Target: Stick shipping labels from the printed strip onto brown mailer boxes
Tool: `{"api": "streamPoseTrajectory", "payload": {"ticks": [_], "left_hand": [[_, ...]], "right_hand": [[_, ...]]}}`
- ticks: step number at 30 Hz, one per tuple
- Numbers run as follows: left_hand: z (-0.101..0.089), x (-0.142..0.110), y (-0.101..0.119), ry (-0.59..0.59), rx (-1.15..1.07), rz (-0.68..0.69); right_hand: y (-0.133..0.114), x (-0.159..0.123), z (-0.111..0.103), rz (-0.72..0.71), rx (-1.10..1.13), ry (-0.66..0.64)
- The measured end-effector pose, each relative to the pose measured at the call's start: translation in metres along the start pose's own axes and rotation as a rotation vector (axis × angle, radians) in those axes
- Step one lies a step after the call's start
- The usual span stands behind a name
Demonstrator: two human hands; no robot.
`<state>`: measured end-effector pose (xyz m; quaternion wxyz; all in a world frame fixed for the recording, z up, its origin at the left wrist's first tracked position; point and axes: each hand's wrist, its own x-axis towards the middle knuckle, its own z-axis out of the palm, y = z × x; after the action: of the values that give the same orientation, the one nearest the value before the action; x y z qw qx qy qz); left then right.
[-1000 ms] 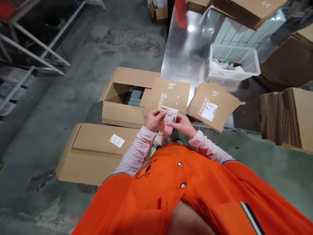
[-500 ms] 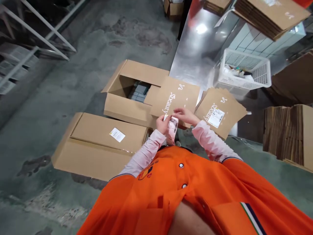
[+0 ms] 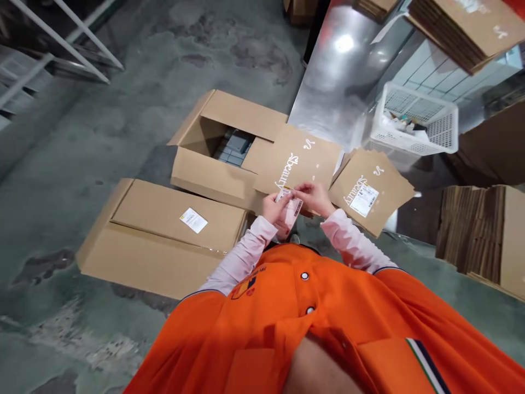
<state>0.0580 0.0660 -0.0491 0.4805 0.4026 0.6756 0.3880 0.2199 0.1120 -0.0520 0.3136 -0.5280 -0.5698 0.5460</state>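
Head view, as I see it at my remote station. The left hand (image 3: 271,209) pinches a printed label strip (image 3: 290,214) between thumb and fingers, in front of the orange shirt (image 3: 283,306); the right hand (image 3: 315,198) has its fingertips gathered at the strip's upper edge, though I cannot tell whether they grip it. Just beyond the hands lies a flat cardboard piece lettered "Sbeauty" (image 3: 305,156), next to an open carton (image 3: 211,171) containing grey-blue boxes (image 3: 235,146). Nearer the left forearm I see a second carton (image 3: 150,249) bearing a white label (image 3: 193,220). To the right, a fanned stack of cardboard flats (image 3: 388,189), its top sheet labelled, rests at the near end of the metal tabletop (image 3: 328,90). Farther out stand a white perforated basket (image 3: 396,137) and, at far right, a bundle of upright cardboard sheets (image 3: 470,230).
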Motion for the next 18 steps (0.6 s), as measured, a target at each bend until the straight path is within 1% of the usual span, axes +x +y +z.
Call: {"api": "streamPoseTrajectory", "payload": {"ticks": [1,3,5,7,10,12,13,15,16,18], "left_hand": [[0.0,0.001,-0.003,-0.057,-0.041,-0.035],[0.0,0.003,-0.01,-0.168,-0.135,-0.143],[-0.002,0.001,-0.02,-0.22,-0.213,-0.233],[-0.008,-0.006,-0.03,-0.197,-0.233,-0.26],[-0.027,-0.03,-0.045,-0.105,-0.145,-0.276],[-0.045,-0.052,-0.052,-0.099,-0.123,-0.344],[-0.054,-0.062,-0.052,-0.125,-0.137,-0.392],[-0.072,-0.076,-0.045,-0.18,-0.198,-0.47],[-0.079,-0.078,-0.038,-0.188,-0.236,-0.485],[-0.087,-0.069,-0.019,-0.154,-0.287,-0.439]], "right_hand": [[0.002,0.008,-0.003,-0.034,-0.021,0.042],[0.007,0.03,-0.009,-0.083,-0.117,0.169],[0.015,0.056,-0.017,-0.061,-0.242,0.295],[0.022,0.079,-0.023,0.007,-0.359,0.366],[0.03,0.103,-0.026,0.068,-0.5,0.39],[0.031,0.109,-0.021,0.036,-0.619,0.346],[0.03,0.109,-0.017,-0.008,-0.689,0.299],[0.028,0.101,-0.003,-0.128,-0.817,0.16],[0.027,0.092,0.005,-0.201,-0.858,0.079],[0.026,0.066,0.02,-0.381,-0.874,-0.087]]}}
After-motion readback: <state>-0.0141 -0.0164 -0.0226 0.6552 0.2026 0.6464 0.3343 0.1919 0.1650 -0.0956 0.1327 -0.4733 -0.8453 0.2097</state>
